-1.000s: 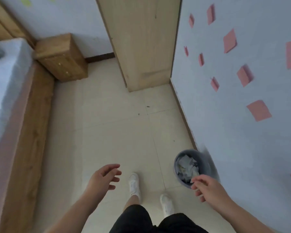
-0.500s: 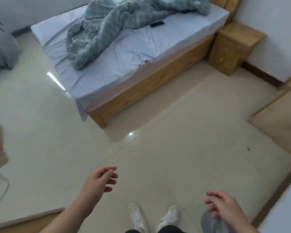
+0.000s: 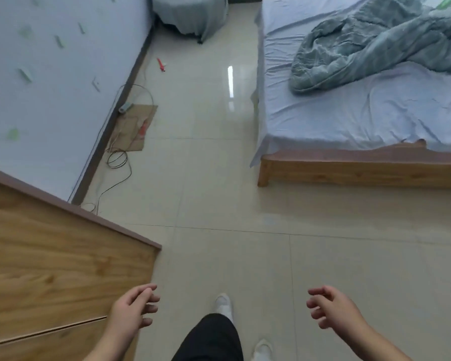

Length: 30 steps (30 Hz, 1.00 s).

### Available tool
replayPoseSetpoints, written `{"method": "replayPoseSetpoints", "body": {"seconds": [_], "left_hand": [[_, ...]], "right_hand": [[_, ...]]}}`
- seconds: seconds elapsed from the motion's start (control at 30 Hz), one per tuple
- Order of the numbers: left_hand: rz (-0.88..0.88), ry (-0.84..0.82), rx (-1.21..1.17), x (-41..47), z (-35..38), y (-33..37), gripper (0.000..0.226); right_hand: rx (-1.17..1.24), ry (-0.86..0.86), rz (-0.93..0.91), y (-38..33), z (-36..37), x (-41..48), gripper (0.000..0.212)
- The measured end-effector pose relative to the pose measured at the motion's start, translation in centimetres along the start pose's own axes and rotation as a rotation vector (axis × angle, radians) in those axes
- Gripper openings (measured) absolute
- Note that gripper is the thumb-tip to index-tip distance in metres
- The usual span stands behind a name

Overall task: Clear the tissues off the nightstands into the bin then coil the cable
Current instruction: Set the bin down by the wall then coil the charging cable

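Observation:
A thin black cable (image 3: 117, 159) lies in loose loops on the tiled floor along the left wall, trailing toward a wooden cabinet. More of it arcs over a piece of brown cardboard (image 3: 134, 127) farther back. My left hand (image 3: 133, 310) hovers low at the bottom left, fingers loosely curled and holding nothing. My right hand (image 3: 331, 307) hovers at the bottom right, also empty with fingers apart. Both hands are well short of the cable. The bin, the tissues and the nightstands are out of view.
A wooden cabinet (image 3: 55, 259) fills the lower left. A bed (image 3: 362, 157) with a pale blue sheet and a rumpled grey-green blanket (image 3: 370, 45) stands at the right. A red object (image 3: 161, 65) lies on the floor near the far wall. A grey bundle (image 3: 190, 14) sits at the top.
The view has swung left, away from the bin and wall, past the bed, to the floor by the cabinet where the cable lies. Both hands stay empty and low.

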<state>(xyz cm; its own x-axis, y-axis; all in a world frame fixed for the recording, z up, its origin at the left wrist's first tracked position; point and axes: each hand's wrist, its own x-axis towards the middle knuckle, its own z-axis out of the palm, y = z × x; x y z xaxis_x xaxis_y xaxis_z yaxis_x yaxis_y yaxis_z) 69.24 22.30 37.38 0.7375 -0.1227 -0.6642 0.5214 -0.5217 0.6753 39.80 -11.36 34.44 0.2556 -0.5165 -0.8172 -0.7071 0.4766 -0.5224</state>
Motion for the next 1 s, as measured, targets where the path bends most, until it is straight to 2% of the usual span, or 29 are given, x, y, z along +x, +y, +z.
{"method": "replayPoseSetpoints", "body": {"seconds": [0.13,0.33,0.53,0.67,0.77,1.0], "left_hand": [[-0.061,0.075,-0.076,4.1,-2.4,0.0,0.021],[-0.083,0.032,-0.098,15.2,-2.6,5.9,0.018],[0.014,-0.083,-0.047,24.7,-1.7,20.8,0.019],[0.079,-0.134,0.013,30.4,-0.4,30.5,0.022],[0.104,-0.133,0.038,35.8,1.1,36.8,0.022],[0.124,-0.111,0.080,46.6,5.2,51.1,0.021]], "right_hand": [[-0.146,-0.054,-0.139,-11.1,3.8,3.0,0.019],[-0.196,-0.049,-0.263,-25.9,10.8,8.1,0.018],[-0.241,-0.013,-0.164,-32.8,13.9,12.2,0.018],[-0.077,0.021,0.008,-36.4,13.7,16.4,0.016],[-0.019,0.062,0.060,-40.2,13.5,20.6,0.016],[-0.054,0.014,-0.017,-57.8,15.6,31.3,0.016]]}}
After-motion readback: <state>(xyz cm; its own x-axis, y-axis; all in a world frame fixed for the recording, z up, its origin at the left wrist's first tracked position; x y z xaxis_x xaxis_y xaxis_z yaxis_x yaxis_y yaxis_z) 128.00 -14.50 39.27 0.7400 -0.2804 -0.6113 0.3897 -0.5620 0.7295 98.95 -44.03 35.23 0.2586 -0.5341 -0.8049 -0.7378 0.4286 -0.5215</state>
